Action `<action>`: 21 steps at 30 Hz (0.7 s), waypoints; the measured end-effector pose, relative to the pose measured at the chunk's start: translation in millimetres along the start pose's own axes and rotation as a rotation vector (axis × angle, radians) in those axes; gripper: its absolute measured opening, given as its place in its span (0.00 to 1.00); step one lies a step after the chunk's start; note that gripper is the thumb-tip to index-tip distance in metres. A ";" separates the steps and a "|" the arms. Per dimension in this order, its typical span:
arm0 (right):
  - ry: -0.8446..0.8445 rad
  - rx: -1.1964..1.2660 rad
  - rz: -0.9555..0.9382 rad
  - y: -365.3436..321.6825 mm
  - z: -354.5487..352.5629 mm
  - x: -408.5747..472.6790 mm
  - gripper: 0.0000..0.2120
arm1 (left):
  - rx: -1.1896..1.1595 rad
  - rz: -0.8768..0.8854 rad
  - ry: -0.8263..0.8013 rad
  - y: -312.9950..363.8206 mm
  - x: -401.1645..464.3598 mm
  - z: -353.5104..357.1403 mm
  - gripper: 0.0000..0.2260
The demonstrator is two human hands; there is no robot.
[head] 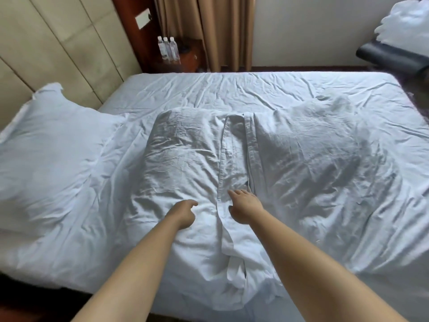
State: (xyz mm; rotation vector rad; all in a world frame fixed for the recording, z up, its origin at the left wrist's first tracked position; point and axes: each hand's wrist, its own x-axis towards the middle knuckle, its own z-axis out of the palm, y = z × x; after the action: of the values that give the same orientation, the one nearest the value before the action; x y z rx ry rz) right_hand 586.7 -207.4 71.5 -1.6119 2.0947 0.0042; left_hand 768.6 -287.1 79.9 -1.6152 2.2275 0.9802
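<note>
Soft daylight, slight blur, wide-angle edge distortion

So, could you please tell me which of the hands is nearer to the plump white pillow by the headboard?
Left. The left hand is over the crumpled cover, to the right of the pillow. The right hand is farther right, at the cover's hemmed opening.

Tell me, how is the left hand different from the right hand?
The left hand has its fingers curled in; the right hand has its fingers stretched out flat. The left hand sits left of the slit in the cover, while the right hand reaches over the slit itself. Whether the left hand grips any cloth is unclear. Both are bare and low over the white cover.
</note>
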 end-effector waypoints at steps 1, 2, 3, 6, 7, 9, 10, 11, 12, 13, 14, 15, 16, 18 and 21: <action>0.009 -0.001 -0.005 -6.8 -2.3 -1.2 0.25 | -0.003 -0.008 0.014 -4.5 -3.5 -6.0 0.25; 0.015 -0.007 -0.016 -14.0 -4.1 -2.0 0.25 | -0.007 -0.015 0.026 -9.1 -6.8 -12.1 0.25; 0.016 -0.004 -0.027 -21.9 -5.8 -2.6 0.25 | -0.015 -0.018 0.034 -14.3 -9.2 -17.8 0.24; 0.002 -0.008 -0.045 -48.0 -11.6 1.0 0.26 | -0.055 -0.018 0.056 -31.3 -7.5 -36.0 0.23; -0.002 -0.014 -0.047 -56.4 -13.8 4.7 0.26 | -0.059 -0.011 0.066 -36.6 -4.3 -43.4 0.23; 0.005 -0.026 -0.048 -73.2 -16.5 15.7 0.26 | -0.046 0.002 0.079 -50.0 5.3 -59.5 0.23; 0.011 -0.031 -0.042 -81.9 -17.4 22.1 0.25 | -0.034 0.010 0.077 -57.8 10.8 -68.1 0.23; 0.013 -0.037 -0.030 -90.7 -17.6 28.6 0.25 | -0.026 0.014 0.067 -66.8 16.6 -76.3 0.23; 0.016 -0.050 -0.017 -100.2 -18.3 35.9 0.24 | -0.028 0.013 0.058 -77.0 23.6 -84.5 0.23; 0.014 -0.066 -0.003 -109.8 -18.9 43.7 0.24 | -0.034 0.011 0.051 -87.2 30.9 -92.6 0.22; 0.009 -0.077 0.010 -119.7 -19.3 51.9 0.24 | -0.041 0.010 0.047 -97.8 37.1 -101.0 0.22; 0.005 -0.082 0.022 -129.5 -19.9 60.9 0.24 | -0.048 0.012 0.048 -108.6 43.8 -109.3 0.22; 0.007 -0.088 0.030 -139.3 -20.4 69.8 0.24 | -0.050 0.013 0.050 -118.6 49.2 -118.0 0.22; 0.006 -0.089 0.041 -158.3 -17.9 88.3 0.24 | -0.040 0.013 0.052 -141.1 63.6 -133.2 0.22; -0.022 -0.060 0.052 -180.9 -3.4 112.2 0.24 | -0.028 0.011 0.033 -171.1 87.0 -147.5 0.22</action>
State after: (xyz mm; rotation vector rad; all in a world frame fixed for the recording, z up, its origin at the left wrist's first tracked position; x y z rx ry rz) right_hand 729.6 -364.7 84.1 -1.5848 2.1380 0.1026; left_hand 920.8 -475.3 78.8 -1.6448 2.2563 0.9983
